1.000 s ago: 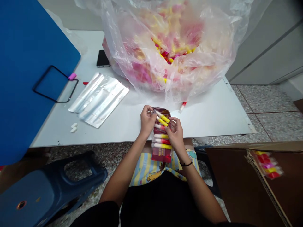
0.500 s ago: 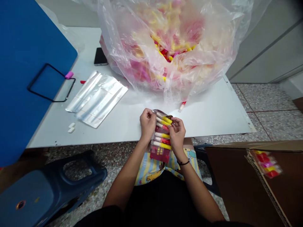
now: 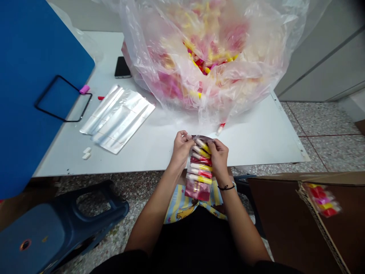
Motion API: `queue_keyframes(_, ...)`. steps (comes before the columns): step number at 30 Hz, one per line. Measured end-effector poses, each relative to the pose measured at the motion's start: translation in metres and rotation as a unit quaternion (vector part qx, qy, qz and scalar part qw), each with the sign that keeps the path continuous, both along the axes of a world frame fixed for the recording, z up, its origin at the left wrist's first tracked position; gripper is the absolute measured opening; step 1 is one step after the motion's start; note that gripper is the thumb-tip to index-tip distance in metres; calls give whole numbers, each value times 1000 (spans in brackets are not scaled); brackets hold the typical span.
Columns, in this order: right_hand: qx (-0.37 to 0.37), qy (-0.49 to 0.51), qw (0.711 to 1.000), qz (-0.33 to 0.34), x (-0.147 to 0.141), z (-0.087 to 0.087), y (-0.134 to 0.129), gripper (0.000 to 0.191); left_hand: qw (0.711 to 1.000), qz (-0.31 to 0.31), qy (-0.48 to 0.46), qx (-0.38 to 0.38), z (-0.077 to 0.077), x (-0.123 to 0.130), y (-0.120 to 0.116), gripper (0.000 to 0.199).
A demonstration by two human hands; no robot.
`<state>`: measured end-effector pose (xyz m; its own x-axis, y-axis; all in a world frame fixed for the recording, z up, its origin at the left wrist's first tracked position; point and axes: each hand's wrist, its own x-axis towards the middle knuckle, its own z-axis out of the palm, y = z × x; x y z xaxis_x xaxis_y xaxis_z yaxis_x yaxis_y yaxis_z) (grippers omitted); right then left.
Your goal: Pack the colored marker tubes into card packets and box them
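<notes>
Between my hands is a clear plastic packet (image 3: 199,191) with a dark red printed panel. Several small white tubes with yellow or red ends (image 3: 202,166) lie crosswise in a column inside it. My left hand (image 3: 181,150) pinches the packet's upper left edge, fingers closed. On the opposite side, my right hand (image 3: 219,156) grips the upper right edge, its thumb by the top tubes. The packet hangs over my lap just off the table's front edge. A large translucent bag (image 3: 171,64) full of similar coloured pieces stands on the table beyond my hands.
On the white table (image 3: 248,144) lie a stack of clear plastic sleeves (image 3: 119,120), a phone (image 3: 123,67), white bits (image 3: 87,153) and a loose red-and-white tube (image 3: 220,129). A blue board (image 3: 37,49) stands left, a blue stool (image 3: 42,232) below it. A cardboard box (image 3: 282,220) is at right, with a filled packet (image 3: 324,199).
Both hands and the packet have shifted slightly right in view. The packet's dark top edge now shows stretched between my fingers, and the top tubes sit at a steeper slant.
</notes>
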<state>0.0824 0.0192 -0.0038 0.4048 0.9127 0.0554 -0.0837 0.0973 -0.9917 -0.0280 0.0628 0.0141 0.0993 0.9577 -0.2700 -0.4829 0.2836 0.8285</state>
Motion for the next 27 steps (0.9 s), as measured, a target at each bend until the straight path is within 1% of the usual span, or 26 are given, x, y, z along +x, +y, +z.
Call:
queue_keyframes(2, -21, 29, 999, -19, 0, -3, 0, 27, 1000, -21, 4, 2, -1, 2, -2, 30)
queue_keyframes(4, -33, 54, 997, -37, 1, -5, 1, 33, 999, -31, 37, 22, -2, 3, -3, 21)
queue_keyframes(6, -32, 67, 996, -47, 1, -4, 2, 34, 995, -27, 82, 52, -2, 4, -5, 15)
queue_keyframes(7, -27, 67, 996, -45, 2, -3, 3, 32, 993, -20, 100, 64, -2, 5, -5, 13)
queue_keyframes(10, -2, 9, 1000, -11, 3, 5, 6, 21, 988, -6, 122, 91, 0, 8, -5, 11)
queue_keyframes(12, 2, -51, 999, -1, 3, 12, 8, 19, 989, 3, 113, 91, 1, 11, -5, 12)
queue_keyframes(14, -1, -83, 996, -10, 4, 16, 12, 19, 993, 14, 90, 73, 2, 14, -5, 14)
queue_keyframes(16, 4, -77, 997, -30, 4, 16, 15, 23, 996, 17, 72, 56, 2, 16, -6, 15)
queue_keyframes(18, 12, -51, 997, -55, 5, 12, 18, 32, 996, -1, 66, 53, 1, 15, -7, 18)
queue_keyframes(20, 14, -23, 997, -71, 5, 7, 21, 38, 996, -40, 64, 44, 0, 11, -8, 23)
queue_keyframes(23, 2, 3, 997, -71, 6, 2, 23, 41, 992, -93, 80, 31, -3, 6, -9, 24)
queue_keyframes(25, -12, 18, 997, -75, 6, 2, 25, 41, 987, -98, 119, 43, -4, 4, -10, 20)
queue_keyframes(27, -29, 43, 996, -75, 5, 3, 26, 40, 983, -85, 150, 55, -5, 4, -11, 19)
